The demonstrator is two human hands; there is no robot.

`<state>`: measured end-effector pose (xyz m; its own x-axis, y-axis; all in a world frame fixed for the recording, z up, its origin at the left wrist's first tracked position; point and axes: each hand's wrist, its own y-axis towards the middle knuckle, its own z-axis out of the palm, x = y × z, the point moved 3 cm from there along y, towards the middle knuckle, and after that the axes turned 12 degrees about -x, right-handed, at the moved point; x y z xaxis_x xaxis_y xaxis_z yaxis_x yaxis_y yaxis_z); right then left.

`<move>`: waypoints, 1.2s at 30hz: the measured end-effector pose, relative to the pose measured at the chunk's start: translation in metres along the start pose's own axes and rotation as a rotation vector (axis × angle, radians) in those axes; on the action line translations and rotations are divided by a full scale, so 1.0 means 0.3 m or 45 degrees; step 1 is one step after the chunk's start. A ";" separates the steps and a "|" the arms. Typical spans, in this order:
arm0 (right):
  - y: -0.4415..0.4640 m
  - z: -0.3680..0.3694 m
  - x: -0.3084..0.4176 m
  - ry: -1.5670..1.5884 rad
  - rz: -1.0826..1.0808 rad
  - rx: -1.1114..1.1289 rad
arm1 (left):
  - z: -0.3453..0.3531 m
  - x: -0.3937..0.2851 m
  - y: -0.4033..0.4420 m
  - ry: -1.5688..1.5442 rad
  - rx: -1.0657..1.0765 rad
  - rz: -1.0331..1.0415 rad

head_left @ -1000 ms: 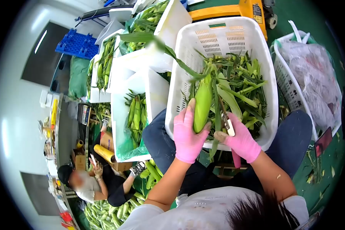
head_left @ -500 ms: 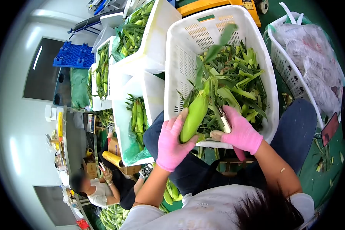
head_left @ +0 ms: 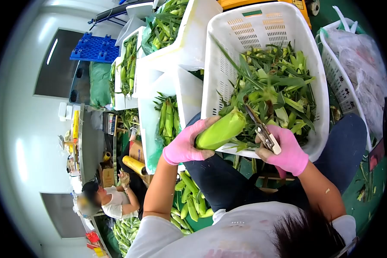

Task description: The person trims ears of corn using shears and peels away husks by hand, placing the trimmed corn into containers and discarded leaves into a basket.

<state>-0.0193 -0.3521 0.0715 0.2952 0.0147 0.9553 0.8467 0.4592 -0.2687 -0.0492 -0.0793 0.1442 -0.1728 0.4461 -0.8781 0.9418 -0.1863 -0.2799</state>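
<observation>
Apparent trimming: my pink-gloved left hand (head_left: 189, 144) grips a green-husked corn ear (head_left: 221, 129) over the white plastic crate's (head_left: 215, 81) near-left corner; right hand (head_left: 286, 150), metal shears (head_left: 262, 130). Next move likely needs aligned blades.

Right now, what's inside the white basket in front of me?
The white basket holds a heap of green husks and leaves. The heap hides the bottom, so whatever lies underneath cannot be seen.

Pink-gloved hands (head_left: 185, 144), white shirt (head_left: 241, 230)
</observation>
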 end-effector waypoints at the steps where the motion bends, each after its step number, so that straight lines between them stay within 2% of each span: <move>1: -0.009 0.003 0.007 0.106 0.043 0.063 | -0.001 0.007 -0.005 -0.100 -0.026 -0.019; 3: -0.031 0.015 0.006 0.316 0.119 0.188 | 0.009 0.023 -0.003 -0.295 -0.079 -0.046; 4: -0.030 0.037 -0.003 0.345 -0.038 0.255 | 0.010 0.042 -0.003 -0.326 -0.119 -0.020; 5: -0.050 0.036 0.003 0.443 0.106 0.365 | 0.022 0.047 0.001 -0.360 -0.218 -0.023; 7: -0.057 0.070 -0.019 0.423 0.003 0.330 | 0.062 0.043 0.019 -0.442 -0.390 -0.031; 8: -0.056 0.080 -0.029 0.380 0.056 0.297 | 0.075 0.057 0.024 -0.395 -0.403 -0.036; 9: -0.051 0.089 -0.039 0.484 0.106 0.256 | 0.096 0.070 0.028 -0.353 -0.370 -0.039; 12: -0.030 0.047 -0.016 0.338 -0.047 0.123 | 0.156 0.111 0.050 -0.212 -0.226 0.003; 13: -0.015 0.020 -0.017 0.070 -0.107 0.035 | 0.169 0.119 0.057 -0.326 -0.201 -0.014; 15: -0.014 -0.002 0.000 0.121 -0.035 -0.055 | 0.168 0.110 0.069 -0.531 -0.168 -0.039; 17: -0.024 -0.023 0.024 0.131 -0.025 -0.004 | 0.118 0.129 0.086 -0.571 -0.030 -0.038; 19: -0.031 -0.031 0.028 0.308 0.137 0.094 | 0.080 0.123 0.102 -0.553 0.065 -0.071; 22: -0.014 -0.031 0.015 0.177 -0.035 0.286 | 0.037 0.101 0.105 -0.449 0.270 -0.175; 23: -0.025 -0.031 0.018 0.201 0.046 0.366 | 0.026 0.095 0.111 -0.388 0.365 -0.199; 25: -0.026 -0.021 0.012 0.242 -0.109 0.276 | 0.038 0.045 0.125 -0.399 0.548 -0.318; 27: -0.027 -0.037 0.006 0.092 -0.106 0.228 | 0.040 0.051 0.144 -0.331 0.667 -0.283; 28: -0.018 -0.048 0.019 0.008 -0.118 0.213 | 0.041 0.043 0.157 -0.406 0.603 -0.259; 30: -0.019 -0.071 0.028 0.375 0.106 -0.025 | 0.045 0.023 0.162 -0.561 0.445 -0.203; 31: -0.012 -0.079 0.013 0.551 0.178 -0.119 | 0.039 0.042 0.171 -0.328 0.226 -0.157; 33: -0.004 -0.076 0.021 0.655 0.057 -0.388 | 0.097 0.028 0.177 -0.562 0.055 -0.006; 34: 0.004 -0.067 0.015 0.575 -0.025 -0.420 | 0.150 -0.005 0.181 -0.618 0.043 0.072; 35: -0.031 -0.052 0.019 0.487 0.134 -0.516 | 0.188 0.106 0.212 -0.549 0.006 0.295; 36: -0.029 -0.038 -0.004 0.461 0.127 -0.608 | 0.255 0.112 0.200 -0.478 -0.211 0.636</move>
<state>-0.0219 -0.3664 0.0713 0.4443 -0.3045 0.8426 0.8874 0.0207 -0.4605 -0.0206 -0.1424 0.0682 0.2370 -0.0017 -0.9715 0.9618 -0.1408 0.2349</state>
